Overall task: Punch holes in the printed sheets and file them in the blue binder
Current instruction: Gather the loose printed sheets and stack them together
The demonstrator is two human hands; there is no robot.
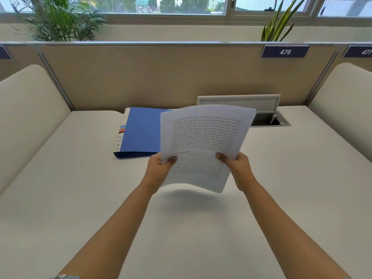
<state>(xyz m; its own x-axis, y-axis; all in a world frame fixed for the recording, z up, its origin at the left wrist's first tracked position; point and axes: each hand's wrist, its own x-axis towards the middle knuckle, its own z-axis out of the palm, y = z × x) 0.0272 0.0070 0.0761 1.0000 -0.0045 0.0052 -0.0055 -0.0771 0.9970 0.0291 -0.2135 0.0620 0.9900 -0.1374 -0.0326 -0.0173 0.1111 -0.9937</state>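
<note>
Head view: both hands grip curved, thin printed sheets w/ thumbs.

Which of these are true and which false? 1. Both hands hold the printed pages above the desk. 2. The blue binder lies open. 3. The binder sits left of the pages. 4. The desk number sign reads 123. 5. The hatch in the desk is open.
1. True: the left hand and the right hand each grip a lower edge of the printed sheets, which cast a shadow on the desk.
2. False: the blue binder lies closed and flat.
3. True.
4. False: the sign reads 476.
5. True: the cable hatch has its lid raised.
</note>
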